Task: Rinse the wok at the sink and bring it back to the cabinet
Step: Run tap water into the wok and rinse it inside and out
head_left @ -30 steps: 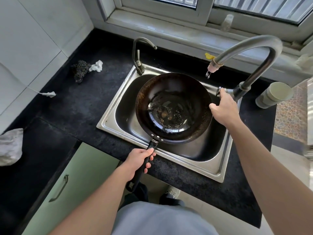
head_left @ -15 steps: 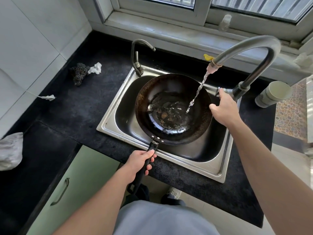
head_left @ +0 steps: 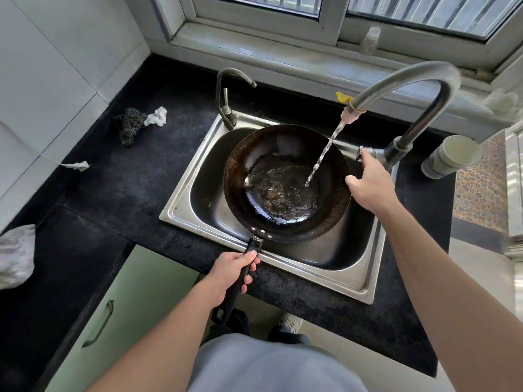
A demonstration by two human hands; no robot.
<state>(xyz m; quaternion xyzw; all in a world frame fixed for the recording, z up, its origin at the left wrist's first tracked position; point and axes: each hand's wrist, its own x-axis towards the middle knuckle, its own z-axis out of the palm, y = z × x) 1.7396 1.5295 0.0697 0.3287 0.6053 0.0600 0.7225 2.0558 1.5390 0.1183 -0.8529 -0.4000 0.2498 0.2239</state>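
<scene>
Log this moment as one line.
step: rinsing | left hand: grips wok handle | right hand: holds tap lever | water: running into wok over sink

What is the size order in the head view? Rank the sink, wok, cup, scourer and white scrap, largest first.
1. sink
2. wok
3. cup, which looks only a little bigger than the scourer, so this rank is unsure
4. scourer
5. white scrap, clearly the smallest
</scene>
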